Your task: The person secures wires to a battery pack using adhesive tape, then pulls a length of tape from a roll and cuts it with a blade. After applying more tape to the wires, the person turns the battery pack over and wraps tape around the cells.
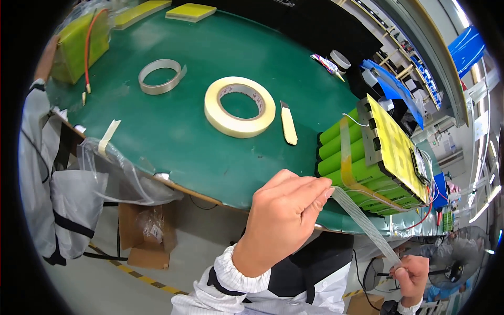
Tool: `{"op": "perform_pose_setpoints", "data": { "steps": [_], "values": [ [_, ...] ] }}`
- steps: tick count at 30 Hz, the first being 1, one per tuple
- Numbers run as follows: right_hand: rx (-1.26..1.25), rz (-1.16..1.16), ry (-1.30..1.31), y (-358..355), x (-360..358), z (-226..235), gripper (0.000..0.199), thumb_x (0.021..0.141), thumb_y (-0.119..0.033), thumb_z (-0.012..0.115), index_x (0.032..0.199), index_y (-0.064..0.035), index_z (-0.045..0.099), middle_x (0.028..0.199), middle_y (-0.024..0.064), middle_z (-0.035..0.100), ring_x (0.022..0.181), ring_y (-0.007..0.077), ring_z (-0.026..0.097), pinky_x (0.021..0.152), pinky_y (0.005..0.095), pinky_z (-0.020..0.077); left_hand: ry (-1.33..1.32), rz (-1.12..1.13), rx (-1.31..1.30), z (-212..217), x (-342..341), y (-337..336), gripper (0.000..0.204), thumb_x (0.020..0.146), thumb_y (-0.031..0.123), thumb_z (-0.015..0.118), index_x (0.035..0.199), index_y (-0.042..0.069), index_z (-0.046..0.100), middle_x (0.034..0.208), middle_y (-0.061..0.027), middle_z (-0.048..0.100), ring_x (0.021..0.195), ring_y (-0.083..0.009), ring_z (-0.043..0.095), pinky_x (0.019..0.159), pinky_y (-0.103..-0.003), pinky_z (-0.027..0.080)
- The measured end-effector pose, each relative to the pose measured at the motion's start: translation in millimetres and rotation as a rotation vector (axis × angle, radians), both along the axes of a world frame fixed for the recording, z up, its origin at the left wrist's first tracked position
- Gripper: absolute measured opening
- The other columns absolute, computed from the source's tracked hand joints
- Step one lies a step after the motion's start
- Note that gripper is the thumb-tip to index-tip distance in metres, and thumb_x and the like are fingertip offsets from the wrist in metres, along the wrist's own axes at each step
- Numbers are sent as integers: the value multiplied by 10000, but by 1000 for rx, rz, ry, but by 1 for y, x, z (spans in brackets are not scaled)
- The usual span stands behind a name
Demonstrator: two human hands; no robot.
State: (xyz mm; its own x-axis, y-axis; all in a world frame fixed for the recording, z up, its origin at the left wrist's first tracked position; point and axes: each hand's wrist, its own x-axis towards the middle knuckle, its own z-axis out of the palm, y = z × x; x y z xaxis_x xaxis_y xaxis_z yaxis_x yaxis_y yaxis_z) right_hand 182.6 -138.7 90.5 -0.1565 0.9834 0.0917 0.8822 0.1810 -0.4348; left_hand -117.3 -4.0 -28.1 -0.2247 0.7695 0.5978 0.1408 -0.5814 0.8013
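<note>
Tape strip [366,224], clear and finely ribbed, stretches taut between the two hands, sloping from beside the pack [344,170] down past the near edge of the surface [173,126]. The left hand [284,216] is nearly closed, pinching the strip's upper end between thumb and fingertips over the near edge; whether those fingertips touch the pack cannot be told. The right hand [412,277] is curled closed on the lower end, beyond the near edge and lower than the left. The pack sits toward the surface's right end, its green cells lying in rows against a yellow board [394,142], with an amber band [347,170] across the cells and thin wires at the board's side. Left of the pack lies a cutter [289,126], and beside that a wide cream roll [237,128]; a narrow roll [157,90] lies further left. A tube [328,66] lies near the far edge. At the far left corner stands a wrapped yellow block [79,50] with a red wire [87,47], a co-worker's hand [46,59] at its side. A clear bag [134,184] hangs at the near edge, toward the left.
</note>
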Motion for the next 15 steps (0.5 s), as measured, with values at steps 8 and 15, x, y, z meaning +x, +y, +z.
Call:
{"op": "perform_pose_setpoints", "data": {
  "steps": [8, 15],
  "values": [
    [172, -10, -187, -21, -18, -12, 274, 814, -248, 643, 640, -38, 619, 536, 62, 578, 447, 180, 534, 445, 286, 366, -88, -275, -119, 0, 1, 21, 104, 778, 69, 796, 860, 11, 768, 731, -75, 715, 606, -160, 564, 553, -272, 443],
    [100, -95, -77, -17, -1, -19, 330, 905, -261, 638, 689, -12, 631, 575, 59, 618, 470, 158, 560, 471, 262, 408, -36, -331, -94, -6, -2, 26, 90, 776, 76, 794, 826, 12, 755, 724, -57, 707, 657, -152, 558, 552, -279, 439]
  ]
}}
